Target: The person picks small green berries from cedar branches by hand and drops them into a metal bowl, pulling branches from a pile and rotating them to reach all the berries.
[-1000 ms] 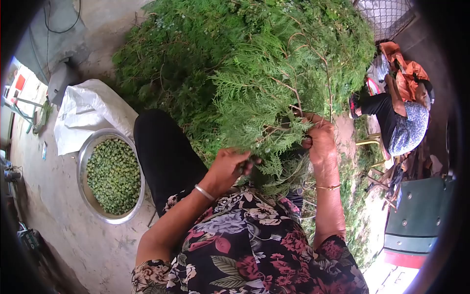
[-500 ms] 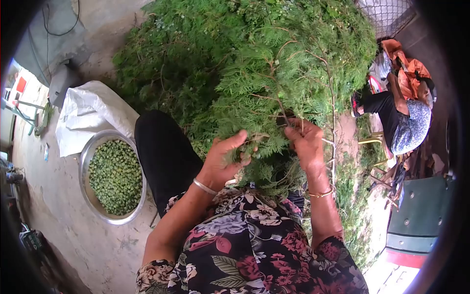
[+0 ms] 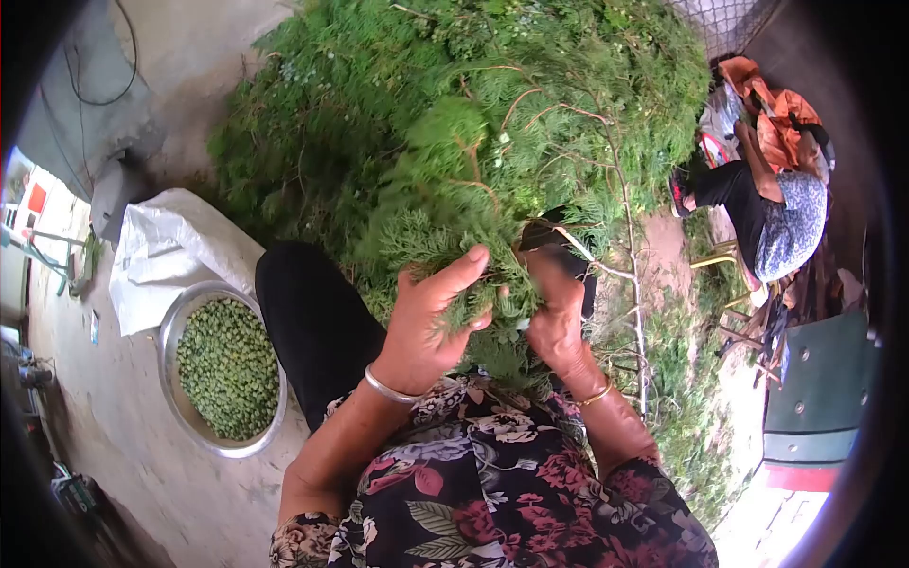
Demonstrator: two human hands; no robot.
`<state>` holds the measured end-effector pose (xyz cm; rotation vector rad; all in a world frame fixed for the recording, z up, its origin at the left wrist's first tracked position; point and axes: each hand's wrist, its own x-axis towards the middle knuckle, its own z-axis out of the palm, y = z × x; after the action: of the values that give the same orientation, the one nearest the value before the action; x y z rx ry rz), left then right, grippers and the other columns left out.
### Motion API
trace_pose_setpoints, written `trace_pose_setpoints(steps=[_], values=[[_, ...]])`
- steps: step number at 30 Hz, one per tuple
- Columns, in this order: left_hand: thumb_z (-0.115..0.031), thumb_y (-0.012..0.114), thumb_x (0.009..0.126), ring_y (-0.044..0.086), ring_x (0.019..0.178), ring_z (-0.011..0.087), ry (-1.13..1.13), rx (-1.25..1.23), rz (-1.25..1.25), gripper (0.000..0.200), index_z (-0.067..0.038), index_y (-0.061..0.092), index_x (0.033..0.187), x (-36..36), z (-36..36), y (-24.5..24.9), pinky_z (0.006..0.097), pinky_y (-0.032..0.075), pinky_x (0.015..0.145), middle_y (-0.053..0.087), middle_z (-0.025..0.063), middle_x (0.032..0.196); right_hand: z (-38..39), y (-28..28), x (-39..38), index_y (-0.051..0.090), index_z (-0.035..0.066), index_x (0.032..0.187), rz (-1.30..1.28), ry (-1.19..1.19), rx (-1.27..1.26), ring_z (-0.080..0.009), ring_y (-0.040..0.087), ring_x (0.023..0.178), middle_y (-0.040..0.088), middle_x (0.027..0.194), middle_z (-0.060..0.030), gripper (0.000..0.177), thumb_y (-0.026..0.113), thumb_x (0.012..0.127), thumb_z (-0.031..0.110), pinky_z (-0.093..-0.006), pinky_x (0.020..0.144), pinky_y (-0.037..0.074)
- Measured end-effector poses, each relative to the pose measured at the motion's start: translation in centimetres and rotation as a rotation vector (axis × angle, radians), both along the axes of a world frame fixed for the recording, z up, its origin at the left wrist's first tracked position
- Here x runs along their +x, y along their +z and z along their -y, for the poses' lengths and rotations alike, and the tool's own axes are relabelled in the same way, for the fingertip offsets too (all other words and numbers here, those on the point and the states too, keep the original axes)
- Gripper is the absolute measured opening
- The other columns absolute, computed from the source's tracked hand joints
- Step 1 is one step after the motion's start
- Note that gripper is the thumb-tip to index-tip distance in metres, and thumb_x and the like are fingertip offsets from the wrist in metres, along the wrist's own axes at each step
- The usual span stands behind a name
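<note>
My left hand [image 3: 428,308], wearing a silver bangle, is closed around a feathery green evergreen sprig [image 3: 431,237], thumb up along the foliage. Just to its right is my right hand [image 3: 559,317], with a gold bracelet, at the edge of the same foliage. Its fingers are curled in; its thumb is smeared by motion, and what it pinches is hidden. Behind both hands rises a large heap of cut evergreen branches [image 3: 331,123]. A bare woody branch [image 3: 632,275] stretches down just right of my right hand.
On the concrete floor at left sits a metal bowl [image 3: 171,383] of small green cones, beside a white woven sack [image 3: 175,251]. Another person [image 3: 795,227] sits at the right, near an orange cloth [image 3: 772,104]. A dark green panel [image 3: 810,379] stands lower right.
My right hand has moved left and turned inward, closer to my left hand. The foliage in my left hand has swung left. The view has shifted slightly.
</note>
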<state>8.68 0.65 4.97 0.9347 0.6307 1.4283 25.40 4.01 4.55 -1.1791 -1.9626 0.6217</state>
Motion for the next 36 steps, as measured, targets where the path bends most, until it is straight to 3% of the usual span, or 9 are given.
trace_pose_setpoints(steps=[3,5,8,13,15,17,20,21,36], values=[[-0.018,0.06,0.089,0.055,0.06,0.014,-0.145,-0.46,0.525,0.02,0.001,0.06,0.095,-0.2,-1.1,1.5,0.0249,0.04,0.049,0.061,0.0075,0.082,-0.5,-0.1,0.6,0.059,-0.002,0.099,-0.166,0.021,-0.269,-0.0109,0.057,0.076,0.064,0.088,-0.0138,0.021,0.061,0.078,0.0,-0.0268,0.07,0.048],[-0.022,0.06,0.089,0.05,0.057,0.0125,-0.147,-0.458,0.468,0.027,0.004,0.058,0.095,-0.3,-1.1,1.2,0.0234,0.038,0.048,0.06,0.0113,0.08,-1.1,-2.1,0.7,0.062,-0.001,0.083,-0.171,-0.02,0.026,-0.0044,0.044,0.064,0.059,0.069,-0.0026,0.006,0.063,0.081,0.004,-0.0248,0.055,0.041],[-0.019,0.057,0.09,0.045,0.053,0.0096,-0.051,-0.498,0.3,0.025,0.004,0.057,0.098,-0.7,-0.3,1.3,0.0215,0.037,0.048,0.06,0.0156,0.08,-0.6,-0.8,-0.5,0.055,0.004,0.06,-0.445,-0.199,-0.584,-0.0031,0.031,0.056,0.04,0.057,0.0098,0.028,0.064,0.084,0.012,-0.0255,0.047,0.024],[-0.007,0.058,0.087,0.045,0.049,0.0089,0.066,-0.477,0.207,0.016,0.005,0.061,0.096,-2.0,0.6,-0.2,0.0213,0.037,0.045,0.061,0.0137,0.073,-0.9,-2.2,-0.3,0.047,0.005,0.056,-0.441,-0.113,-0.559,-0.0044,0.029,0.056,0.034,0.057,0.0099,0.035,0.066,0.084,0.014,-0.0261,0.047,0.024],[-0.003,0.059,0.085,0.05,0.053,0.0078,0.272,-0.381,-0.188,0.012,0.004,0.063,0.094,-2.0,0.5,-0.4,0.0208,0.038,0.046,0.062,0.0106,0.071,-1.1,-2.9,-0.2,0.045,0.005,0.055,-0.494,-0.101,-0.61,-0.0049,0.028,0.056,0.033,0.057,0.01,0.036,0.066,0.083,0.014,-0.0264,0.047,0.024],[0.0,0.062,0.082,0.052,0.056,0.006,0.356,-0.325,-0.388,0.01,0.005,0.064,0.09,-1.9,0.3,-0.1,0.0205,0.039,0.048,0.063,0.0076,0.068,-0.9,-3.5,0.1,0.066,0.003,0.079,-0.308,-0.122,-0.687,-0.0051,0.048,0.071,0.062,0.078,0.003,0.008,0.065,0.083,0.01,-0.0255,0.066,0.041],[0.0,0.067,0.076,0.049,0.057,0.0045,0.429,0.017,-0.955,0.013,0.005,0.063,0.088,-1.8,-0.5,-1.5,0.0229,0.04,0.051,0.062,0.0081,0.066,-0.6,-3.7,-0.5,0.052,0.0,0.069,-0.137,-0.097,-0.488,-0.0079,0.036,0.061,0.045,0.064,-0.0012,0.02,0.068,0.079,0.007,-0.0291,0.054,0.034],[0.0,0.067,0.076,0.049,0.057,0.0045,0.433,0.014,-0.956,0.013,0.005,0.063,0.088,-1.6,-0.8,-2.1,0.0229,0.04,0.051,0.062,0.0081,0.066,-0.4,-3.7,-0.7,0.039,0.0,0.057,-0.067,-0.06,-0.334,-0.0105,0.024,0.054,0.027,0.052,-0.0034,0.038,0.069,0.078,0.007,-0.0326,0.044,0.026],[0.005,0.067,0.071,0.055,0.055,0.0169,0.548,0.3,-0.957,0.012,0.001,0.058,0.078,-1.5,-0.6,-5.8,0.0274,0.041,0.05,0.054,0.0095,0.064,0.3,-2.6,-0.6,0.06,-0.005,0.083,-0.072,0.014,-0.284,-0.0167,0.043,0.05,0.049,0.056,-0.0149,0.013,0.066,0.072,-0.004,-0.0296,0.049,0.039]])
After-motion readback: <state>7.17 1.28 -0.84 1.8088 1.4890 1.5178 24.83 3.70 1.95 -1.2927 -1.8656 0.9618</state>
